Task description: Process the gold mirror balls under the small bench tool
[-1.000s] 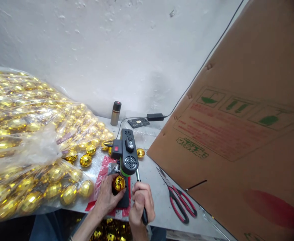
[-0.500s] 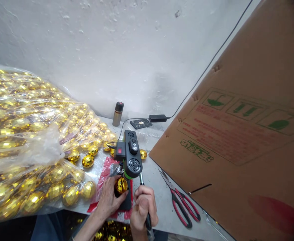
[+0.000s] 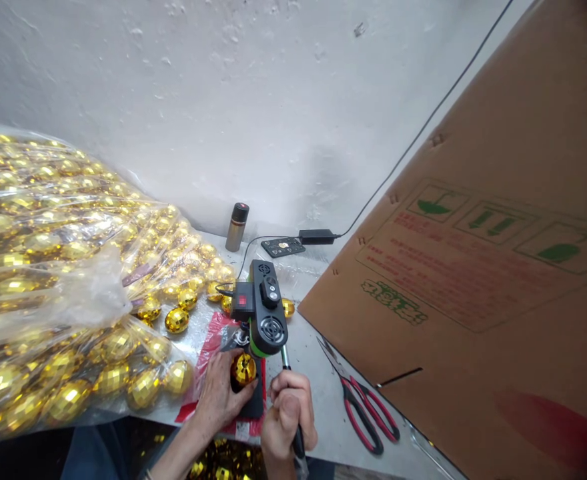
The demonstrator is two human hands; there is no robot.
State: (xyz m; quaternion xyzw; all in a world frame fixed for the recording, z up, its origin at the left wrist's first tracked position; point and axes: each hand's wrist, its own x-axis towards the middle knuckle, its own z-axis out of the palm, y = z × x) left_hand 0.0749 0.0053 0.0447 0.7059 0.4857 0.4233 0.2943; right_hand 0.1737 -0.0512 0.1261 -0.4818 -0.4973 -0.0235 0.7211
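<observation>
My left hand [image 3: 218, 395] is closed around a gold mirrored ball [image 3: 244, 370] at the base of a small black bench machine [image 3: 267, 307] with green trim, which looks like a mini drill press. The ball sits directly under the machine's head, and the contact point between them is hidden. My right hand [image 3: 289, 410] is wrapped in a fist round the machine's lever [image 3: 298, 441], a metal rod with a black grip. Red plastic [image 3: 213, 331] lies beneath the machine's base.
A clear bag [image 3: 91, 297] full of gold balls fills the left. Loose balls [image 3: 177, 321] lie beside it. Red-handled scissors [image 3: 368, 410] and a large carton [image 3: 453, 267] stand to the right. Behind are a flask [image 3: 237, 227], a black power adapter [image 3: 318, 237] and a flat black item [image 3: 283, 247].
The view has shifted very slightly. Both hands keep the same grips, on the ball and on the lever, with no clear movement of either.
</observation>
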